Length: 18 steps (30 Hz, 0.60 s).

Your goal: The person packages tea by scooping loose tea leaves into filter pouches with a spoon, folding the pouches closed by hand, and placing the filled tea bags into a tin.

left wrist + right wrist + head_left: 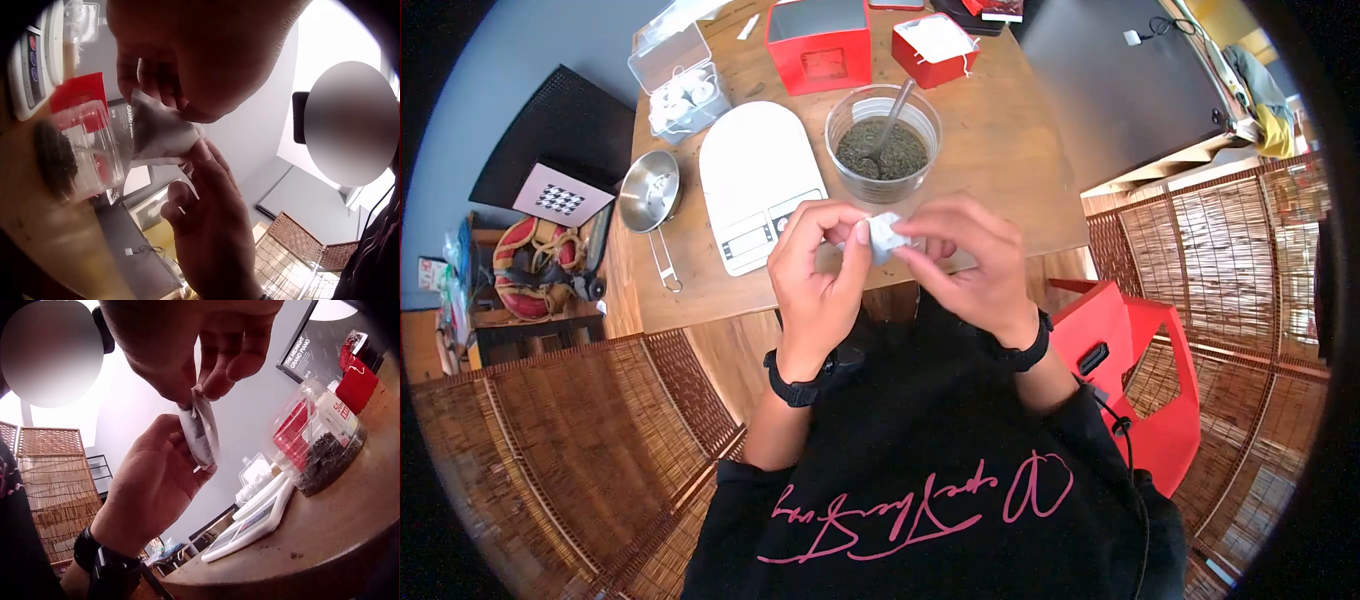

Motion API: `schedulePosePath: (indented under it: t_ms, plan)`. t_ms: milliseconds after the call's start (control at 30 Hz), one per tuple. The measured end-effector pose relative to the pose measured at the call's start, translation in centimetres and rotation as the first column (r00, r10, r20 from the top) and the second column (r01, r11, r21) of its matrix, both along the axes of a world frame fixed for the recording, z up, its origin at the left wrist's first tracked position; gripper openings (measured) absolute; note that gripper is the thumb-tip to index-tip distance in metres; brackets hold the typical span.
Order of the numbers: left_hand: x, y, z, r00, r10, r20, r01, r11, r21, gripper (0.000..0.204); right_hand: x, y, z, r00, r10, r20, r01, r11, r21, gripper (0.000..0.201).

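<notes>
Both hands hold a small white pouch [885, 235] above the table's front edge in the head view. The left hand [815, 265] grips its left side between thumb and fingers; the right hand [975, 260] pinches its other side. In the left wrist view the pouch [162, 131] looks filled and darker inside. The right wrist view shows the right fingers pinching the top of the pouch [200, 434], with the left hand [153, 475] around its lower part. Just beyond the hands stands a clear tub [883, 180] of dark dried leaves with a metal spoon [890, 125] in it.
A white scale [755, 170] lies left of the tub. Further left are a metal strainer cup [650, 190] and a clear box [690, 105] of white pouches. Two red boxes [820, 70] stand at the back. A red chair [1090, 330] is at the right.
</notes>
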<state>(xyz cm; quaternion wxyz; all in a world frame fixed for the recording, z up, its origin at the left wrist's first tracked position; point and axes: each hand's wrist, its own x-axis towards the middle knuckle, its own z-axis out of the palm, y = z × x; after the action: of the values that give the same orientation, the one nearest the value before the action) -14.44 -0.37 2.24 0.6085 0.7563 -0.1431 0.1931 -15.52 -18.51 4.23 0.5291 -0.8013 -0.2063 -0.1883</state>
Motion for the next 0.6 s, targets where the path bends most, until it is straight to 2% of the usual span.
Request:
schedulePosePath:
  t_ms: [100,333,400,467,533,600]
  plan:
    - [-0.4,0.2,-1.0,0.999,0.000,-0.035,0.000,1.000,0.005,0.006,-0.2,0.3,-0.9,0.999,0.022,0.039,-0.018,0.995,-0.100,0.019]
    - [-0.5,0.3,-2.2,0.998,0.037,-0.047,-0.040,0.998,-0.051,0.005,0.7,-0.4,-1.2,0.989,0.124,0.074,-0.110,0.978,-0.175,0.013]
    - [-0.5,0.3,-2.0,0.985,0.038,-0.167,-0.090,0.945,-0.314,0.005,0.8,-0.4,-1.0,0.992,0.109,-0.058,-0.115,0.985,-0.130,0.013]
    - [-0.4,0.4,-2.0,0.989,0.055,-0.137,-0.095,0.947,-0.306,0.005,0.9,-0.4,-1.0,0.994,0.096,-0.047,-0.100,0.991,-0.091,0.014]
    - [-0.2,0.5,-2.3,0.997,0.041,-0.064,-0.052,0.983,-0.178,0.005,0.9,-0.2,-1.0,0.996,0.083,-0.036,-0.085,0.995,-0.050,0.014]
    - [-0.2,0.3,-2.0,0.999,0.033,-0.039,-0.038,0.988,-0.153,0.005,0.7,-0.1,-0.7,0.992,0.034,-0.118,-0.023,0.996,0.091,0.016]
